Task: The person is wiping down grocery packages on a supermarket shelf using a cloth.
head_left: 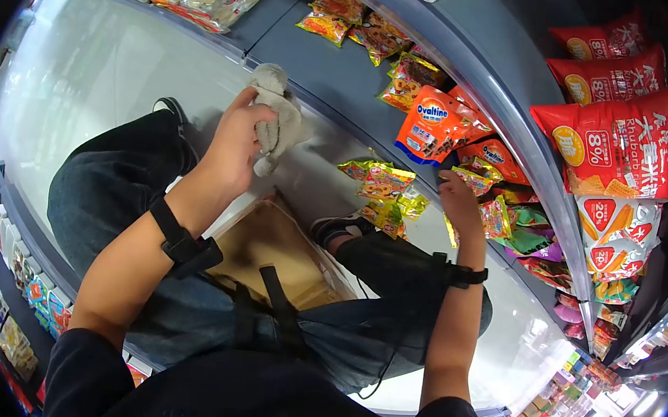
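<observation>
- clamped on grey cloth (286,123) with left hand (240,135); well left of ovaltine pack (431,121), by front edge of shelf (281,51).
- can't tell if gripping or touching anything with right hand (464,209); fingers curled, just below ovaltine pack, among snack packs (494,220).
- for good cloth handling: best gather loose folds into palm, press evenly, follow edge lengthwise; avoid snagging yellow packs (385,180) below-left of ovaltine pack.
- with right hand, better lift packs by body than tug corners; likely slippery, light, easy to spill.
- mind shelf's front edge, running below ovaltine pack, and clear upper lip (516,109) to its right; tight between them.
- most room over pale floor (116,51), far left of ovaltine pack; watch cardboard box (281,252) below-left, between legs.
</observation>
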Motion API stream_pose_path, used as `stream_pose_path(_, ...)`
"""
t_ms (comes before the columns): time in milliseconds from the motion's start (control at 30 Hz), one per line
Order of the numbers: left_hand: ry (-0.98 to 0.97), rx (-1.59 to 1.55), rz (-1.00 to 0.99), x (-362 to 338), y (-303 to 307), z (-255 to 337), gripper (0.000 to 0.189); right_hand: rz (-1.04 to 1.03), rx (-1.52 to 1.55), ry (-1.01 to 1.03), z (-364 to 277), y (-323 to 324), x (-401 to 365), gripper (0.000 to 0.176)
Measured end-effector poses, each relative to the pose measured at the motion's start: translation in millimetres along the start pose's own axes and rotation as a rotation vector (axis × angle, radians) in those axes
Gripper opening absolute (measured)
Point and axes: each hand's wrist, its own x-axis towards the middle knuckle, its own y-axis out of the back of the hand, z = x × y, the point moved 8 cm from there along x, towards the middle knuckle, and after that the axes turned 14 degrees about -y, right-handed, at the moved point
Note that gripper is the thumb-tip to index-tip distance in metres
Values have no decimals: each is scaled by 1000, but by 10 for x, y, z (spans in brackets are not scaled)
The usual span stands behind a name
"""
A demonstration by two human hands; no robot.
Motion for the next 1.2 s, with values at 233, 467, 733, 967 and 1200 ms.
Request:
stream_pose_path(233,-2,-29,-8,142,96,-119,62,244,-141,-155,717,920,531,48)
stream_pose_path(467,-5,-7,-36,153,13,-99,54,246,-257,-35,697,601,870,54)
stream_pose_path(733,3,16,-97,122,-32,-119,49,316,-494,-47,769,431,894,60)
stream_pose_path(967,6,9,-143,70,6,-138,57,291,-495,-116,805,443,903,65)
stream_pose_path(1200,30,18,-116,123,95,-234,73,317,-488,-189,782,661,829,37)
